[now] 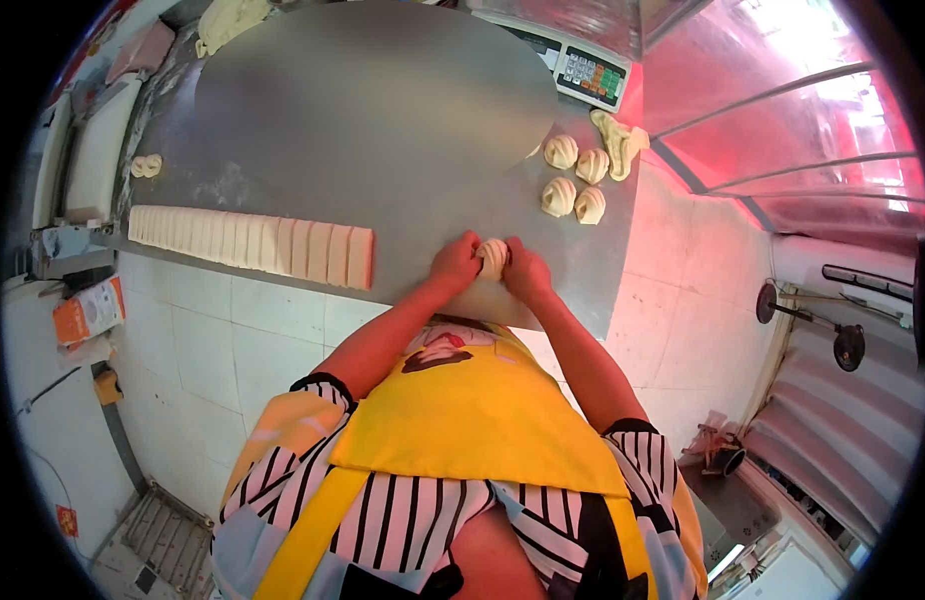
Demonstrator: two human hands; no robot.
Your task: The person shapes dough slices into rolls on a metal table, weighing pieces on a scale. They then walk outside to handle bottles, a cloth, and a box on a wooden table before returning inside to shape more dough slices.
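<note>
Between my two hands, near the front edge of the metal table, is a ridged piece of dough (493,259). My left hand (456,265) is closed on its left side, and my right hand (527,270) is closed on its right side. To the left lies a long row of sliced dough (251,245), cut into several upright strips. Several twisted dough buns (561,152) sit together at the right of the table, beyond my right hand. Beside them lies an irregular dough piece (615,145).
A scale with a keypad (591,76) stands at the back right of the table (413,215). A small dough piece (147,166) lies at the far left, and more dough (228,22) at the back left. Part of the tabletop is blurred.
</note>
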